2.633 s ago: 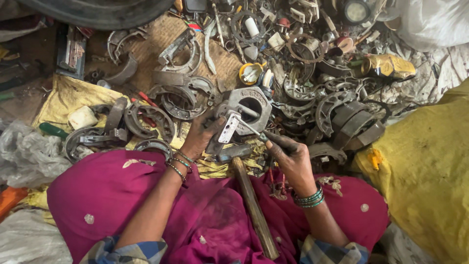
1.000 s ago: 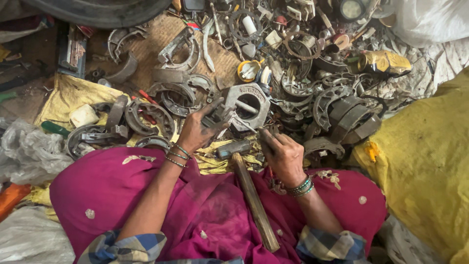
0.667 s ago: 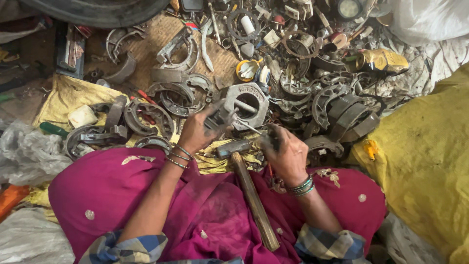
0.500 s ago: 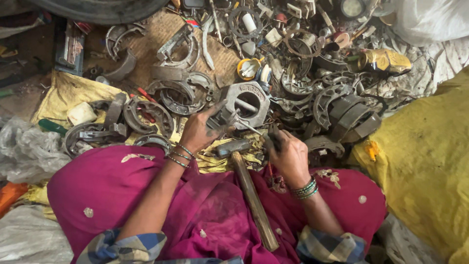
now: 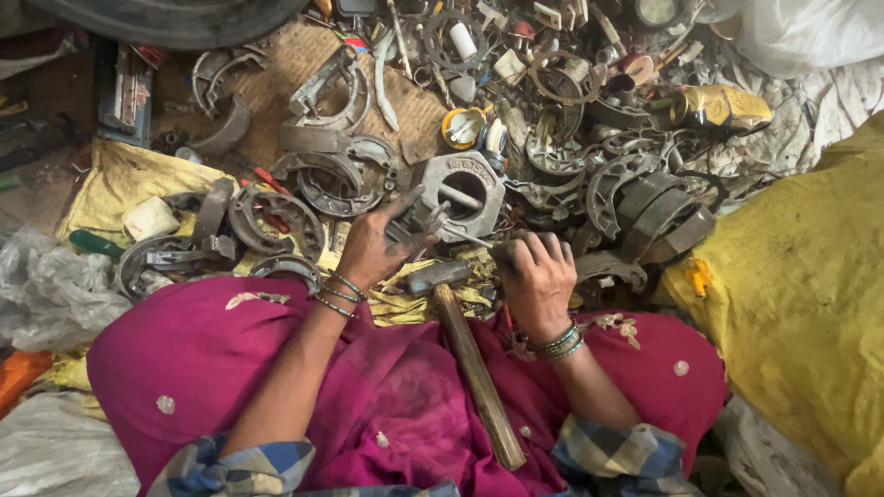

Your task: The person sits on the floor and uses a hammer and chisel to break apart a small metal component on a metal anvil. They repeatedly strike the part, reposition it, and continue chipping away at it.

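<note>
A person in a magenta garment sits on the floor amid a wide heap of scrap metal, working on a grey cast-metal housing with a round opening (image 5: 463, 189) that lies just beyond the knees, near the middle of the littered floor. The left hand (image 5: 373, 244) steadies the housing's near-left corner, its grip closed around a small dark metal piece pressed against the casting. The right hand (image 5: 537, 274) is clenched, knuckles up, just to the right of the housing; it appears to grasp a thin metal rod (image 5: 474, 237) that runs toward the casting, though the fist hides where the rod ends. A hammer with a worn wooden handle (image 5: 471, 364) rests untouched across the lap, its steel head lying between the two hands. Curved grey brake shoes (image 5: 652, 207) are piled to the right and rusted ring-shaped parts (image 5: 276, 216) to the left, with a yellow sack (image 5: 801, 294) along the right edge of the floor. Judging from how things lie, the work on the housing looks to be midway: the casting is still in one piece with a pin showing across its opening, nothing has visibly been freed from it, and the heap around it remains unsorted.
</note>
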